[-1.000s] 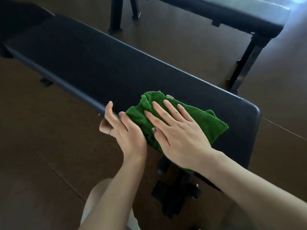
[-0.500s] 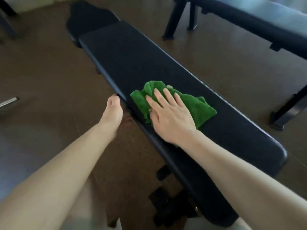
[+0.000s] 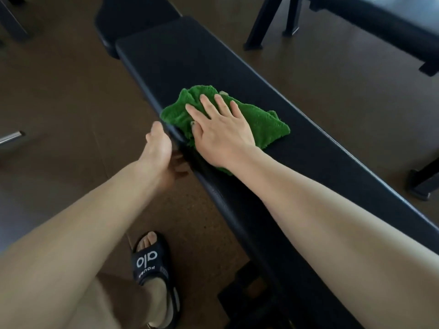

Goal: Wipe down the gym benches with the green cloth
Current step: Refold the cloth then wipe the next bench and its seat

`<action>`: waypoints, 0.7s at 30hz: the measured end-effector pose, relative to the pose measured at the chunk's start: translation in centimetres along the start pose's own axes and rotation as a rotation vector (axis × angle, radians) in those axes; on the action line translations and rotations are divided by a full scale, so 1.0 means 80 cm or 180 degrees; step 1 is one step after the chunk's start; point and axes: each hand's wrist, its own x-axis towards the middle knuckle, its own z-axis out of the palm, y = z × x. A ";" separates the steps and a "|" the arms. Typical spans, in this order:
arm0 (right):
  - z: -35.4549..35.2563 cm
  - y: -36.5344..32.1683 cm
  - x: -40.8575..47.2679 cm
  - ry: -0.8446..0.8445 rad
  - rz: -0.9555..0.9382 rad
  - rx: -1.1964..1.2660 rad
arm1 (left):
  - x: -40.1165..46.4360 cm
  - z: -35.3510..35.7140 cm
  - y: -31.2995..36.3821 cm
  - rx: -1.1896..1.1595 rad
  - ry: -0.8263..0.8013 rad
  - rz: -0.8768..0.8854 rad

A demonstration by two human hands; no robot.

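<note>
My right hand [image 3: 223, 136] lies flat on the cloth [image 3: 266, 122], fingers straight and spread, pressing it onto the black bench [image 3: 213, 58]. The cloth sits bunched about midway along the pad, and its near corner reaches the bench's left edge, where a fold spills slightly over under my thumb. Its far corner stops short of the right edge, leaving a bare strip of pad there. Ahead of the cloth the pad runs bare to its squared far end, with a second, darker pad [image 3: 133, 17] beyond it. Behind my wrist the pad runs bare toward me, under my forearm. My left hand [image 3: 159, 150] is at the bench's left edge, just beside the cloth; its thumb rests near the rim, but the fingers drop below the edge in shadow, so I cannot tell whether they curl round it. My foot in a black slide [image 3: 154, 264] stands on the brown floor [image 3: 71, 91] left of the bench. Another bench [image 3: 380, 22] stands across an open stretch of floor to the right.
</note>
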 end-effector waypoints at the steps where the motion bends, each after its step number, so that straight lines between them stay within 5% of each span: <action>1: -0.001 -0.002 -0.002 0.0019 0.0013 0.0007 | 0.008 0.000 0.012 -0.0145 0.0035 -0.0018; 8: 0.004 -0.010 -0.148 -0.0076 -0.0378 -0.0031 | 0.051 0.008 0.038 -0.0452 -0.0262 -0.0018; 15: 0.008 -0.028 -0.020 0.0036 -0.0299 -0.0119 | 0.077 -0.024 0.043 0.0140 -0.0549 -0.0038; 21: 0.002 -0.034 0.026 -0.0004 -0.0188 -0.0045 | 0.064 -0.007 0.017 -0.0432 -0.0272 -0.0047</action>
